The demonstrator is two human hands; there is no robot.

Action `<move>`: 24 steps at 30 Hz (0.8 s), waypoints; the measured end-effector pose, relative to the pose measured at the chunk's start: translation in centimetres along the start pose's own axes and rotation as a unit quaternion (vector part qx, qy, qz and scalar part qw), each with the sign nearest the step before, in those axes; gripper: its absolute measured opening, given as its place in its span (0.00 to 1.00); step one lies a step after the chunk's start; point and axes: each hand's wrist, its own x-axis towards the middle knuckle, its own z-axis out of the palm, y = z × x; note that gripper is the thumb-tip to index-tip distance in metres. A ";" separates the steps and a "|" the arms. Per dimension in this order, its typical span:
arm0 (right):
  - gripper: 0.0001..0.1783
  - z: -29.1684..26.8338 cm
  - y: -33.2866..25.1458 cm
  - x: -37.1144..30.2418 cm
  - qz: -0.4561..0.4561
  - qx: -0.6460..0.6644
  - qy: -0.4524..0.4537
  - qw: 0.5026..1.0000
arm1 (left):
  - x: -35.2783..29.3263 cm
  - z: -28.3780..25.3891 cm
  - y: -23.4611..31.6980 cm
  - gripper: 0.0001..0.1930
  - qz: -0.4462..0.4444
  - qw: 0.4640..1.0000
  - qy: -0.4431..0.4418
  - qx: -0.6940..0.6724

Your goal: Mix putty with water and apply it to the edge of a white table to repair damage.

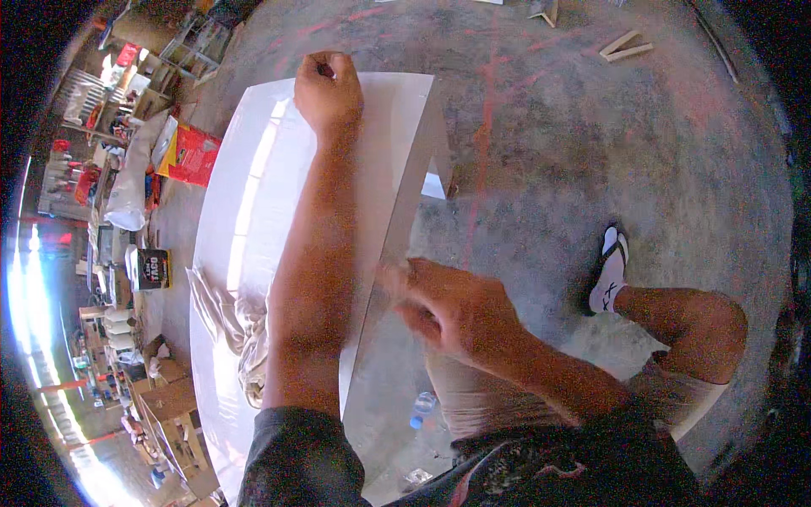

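Observation:
A long white glossy panel-like piece point(393, 110) with a side face stretches away in front of me. My left forearm lies along its top. My left hand point(329, 93) is curled into a loose fist near the far end, with a dark hollow between thumb and fingers and nothing visible in it. Beside the right edge of the white piece, my right hand point(460, 308) is closed, its fingertips pinched at that edge and smeared by motion. What they grip is too blurred to make out. A crumpled beige cloth point(232, 329) lies on the panel left of my left forearm.
On the left stand a dark can point(150, 269), a red and yellow bag point(190, 155), a cardboard box point(173, 401) and cluttered shelves. A plastic bottle point(425, 404) lies on the concrete floor. Joined wood strips point(625, 48) rest far right. My sandalled foot point(610, 266) is at right.

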 end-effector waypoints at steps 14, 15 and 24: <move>0.47 -8.8 17.3 16.1 0.095 -0.245 0.066 0.963 | -0.1 0.1 -0.1 0.13 0.035 0.999 0.010 -0.004; 0.47 -9.2 17.6 16.5 0.114 -0.244 0.062 0.961 | 0.0 0.2 -0.1 0.13 0.021 1.000 -0.002 0.003; 0.49 -0.6 11.4 7.5 0.015 -0.093 -0.002 0.996 | -0.1 0.2 0.1 0.14 0.002 0.999 -0.031 0.007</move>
